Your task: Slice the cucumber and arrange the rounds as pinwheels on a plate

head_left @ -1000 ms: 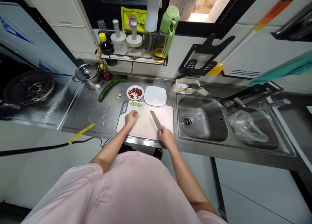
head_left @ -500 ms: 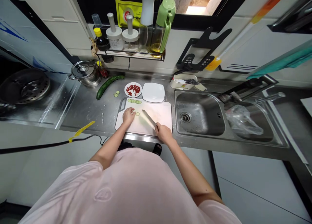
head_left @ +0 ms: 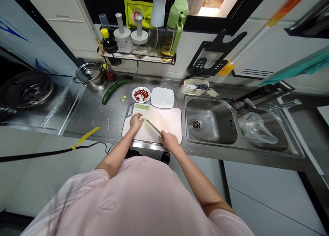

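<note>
My right hand (head_left: 169,140) is wrapped round the handle of a knife (head_left: 154,127), whose tip lies at a small cucumber slice (head_left: 145,120) on the white cutting board (head_left: 167,119). Beside that slice, my left hand (head_left: 136,121) rests on the board with curled fingers, thumb and fingertip near the slice; whether it pinches anything is too small to tell. A row of cucumber slices (head_left: 142,107) lies along the board's top edge. Behind the board are a round plate with chopped red pieces (head_left: 141,94) and a bare white square plate (head_left: 162,97).
A whole cucumber (head_left: 115,89), two loose slices (head_left: 123,98) and a steel pot (head_left: 90,77) are at the left. The sink (head_left: 210,121) is right of the board, with a plastic bag (head_left: 257,126) in the second basin. A shelf (head_left: 138,57) holds jars and bottles.
My right hand has moved slightly left with the knife, bringing its blade from the right up to the small slice. My left hand stays nearly in place.
</note>
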`<state>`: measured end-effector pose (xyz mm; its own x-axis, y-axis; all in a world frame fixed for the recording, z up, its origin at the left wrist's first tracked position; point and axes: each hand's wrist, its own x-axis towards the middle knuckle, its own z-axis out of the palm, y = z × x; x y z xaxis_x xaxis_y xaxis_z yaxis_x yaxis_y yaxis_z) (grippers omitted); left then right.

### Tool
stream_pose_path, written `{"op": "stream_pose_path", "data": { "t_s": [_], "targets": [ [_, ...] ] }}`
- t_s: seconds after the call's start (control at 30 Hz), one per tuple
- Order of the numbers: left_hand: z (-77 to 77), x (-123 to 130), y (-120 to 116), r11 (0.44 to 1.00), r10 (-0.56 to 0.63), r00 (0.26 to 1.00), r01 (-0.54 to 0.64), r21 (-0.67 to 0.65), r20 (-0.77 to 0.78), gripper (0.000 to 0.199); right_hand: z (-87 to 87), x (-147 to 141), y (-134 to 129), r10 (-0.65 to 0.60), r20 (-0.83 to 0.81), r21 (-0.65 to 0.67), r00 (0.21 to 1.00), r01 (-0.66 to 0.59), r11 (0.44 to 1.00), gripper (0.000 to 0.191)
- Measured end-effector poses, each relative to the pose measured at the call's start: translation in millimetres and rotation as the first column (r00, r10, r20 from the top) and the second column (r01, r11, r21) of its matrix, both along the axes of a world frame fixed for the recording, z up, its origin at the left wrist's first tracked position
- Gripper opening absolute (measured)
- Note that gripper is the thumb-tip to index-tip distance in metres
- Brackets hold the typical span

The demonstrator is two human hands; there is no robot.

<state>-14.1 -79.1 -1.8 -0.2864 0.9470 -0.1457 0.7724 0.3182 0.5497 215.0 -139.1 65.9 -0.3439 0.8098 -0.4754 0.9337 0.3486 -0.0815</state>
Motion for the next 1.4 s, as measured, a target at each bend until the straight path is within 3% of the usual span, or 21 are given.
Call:
{"op": "stream_pose_path", "data": {
  "t_s": [0.57, 0.9, 1.4],
  "targets": [
    [-1.0, -2, 2, 1.000, -0.014, 1.000, 0.014, -0.021, -0.007, 0.025, 7.6, 0, 12, 0.066, 0.007, -0.037, 0.998, -0.066, 0.997, 0.025],
    [4.7, 0, 1, 0.999, -0.015, 1.000, 0.014, -0.047, -0.007, 0.025, 10.2, -11, 17, 0.053, 0.009, -0.098, 0.999, -0.052, 0.994, 0.027],
    [0.0, -1, 1, 1.000, -0.018, 1.000, 0.018, -0.016, -0.018, 0.024, 9.2, -15, 22, 0.063, -0.008, -0.105, 0.998, -0.063, 0.992, 0.030]
  ]
}}
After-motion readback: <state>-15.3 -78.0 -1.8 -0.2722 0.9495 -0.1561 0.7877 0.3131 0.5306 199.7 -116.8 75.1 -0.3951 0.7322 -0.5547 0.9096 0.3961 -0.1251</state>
